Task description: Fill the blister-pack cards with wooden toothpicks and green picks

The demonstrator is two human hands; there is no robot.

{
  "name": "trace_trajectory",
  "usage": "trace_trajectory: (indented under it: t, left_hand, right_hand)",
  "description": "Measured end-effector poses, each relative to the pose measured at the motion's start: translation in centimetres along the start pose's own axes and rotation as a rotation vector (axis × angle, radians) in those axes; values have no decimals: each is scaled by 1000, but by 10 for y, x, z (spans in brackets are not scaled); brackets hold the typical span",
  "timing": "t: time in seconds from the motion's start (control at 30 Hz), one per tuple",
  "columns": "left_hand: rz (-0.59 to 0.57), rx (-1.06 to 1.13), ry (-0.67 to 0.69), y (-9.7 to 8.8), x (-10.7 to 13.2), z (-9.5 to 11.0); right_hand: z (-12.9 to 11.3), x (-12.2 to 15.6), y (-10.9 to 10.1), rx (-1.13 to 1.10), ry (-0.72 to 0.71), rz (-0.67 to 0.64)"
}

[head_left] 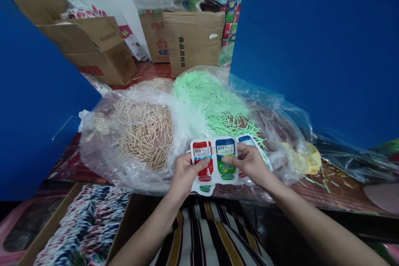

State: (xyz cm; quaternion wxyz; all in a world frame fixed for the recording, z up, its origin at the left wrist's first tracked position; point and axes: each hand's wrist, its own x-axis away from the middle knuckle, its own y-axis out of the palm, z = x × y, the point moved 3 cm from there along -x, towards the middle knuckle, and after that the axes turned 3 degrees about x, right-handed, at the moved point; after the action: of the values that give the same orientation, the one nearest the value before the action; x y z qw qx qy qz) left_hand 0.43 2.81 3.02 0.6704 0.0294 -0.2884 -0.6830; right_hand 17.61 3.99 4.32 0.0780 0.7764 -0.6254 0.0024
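Note:
I hold several flat candy packets printed like drink cans, with barcode labels, in front of my lap. My left hand [184, 171] is closed on the red packet [202, 171], its thumb on the front. My right hand [253, 163] pinches the blue-and-green packet [227, 171], the thumb lying across its face. More packets show below the left thumb and behind the right fingers; whether all are joined I cannot tell. Just beyond my hands lie a plastic bag of green sticks [230, 124] and a bag of beige sticks [149, 133].
An open carton [73, 193] of packed sachets stands at the lower left. Cardboard boxes [195, 43] stand at the back. Blue panels [314, 50] flank the table on both sides. Loose green sticks [326, 178] lie at the right.

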Motion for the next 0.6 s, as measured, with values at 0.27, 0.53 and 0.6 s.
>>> trace_trajectory:
  t: [0.27,0.53,0.6]
  left_hand:
    - [-245,-49,66,52,-20,-5]
    - [-25,-692,231,55,-43,-44]
    - [72,-832,280,49,-40,-46]
  right_hand:
    - [-35,4,-59,114,21,156]
    - [6,2,-109,910,-76,293]
    - [15,2,-118,1062,-92,352]
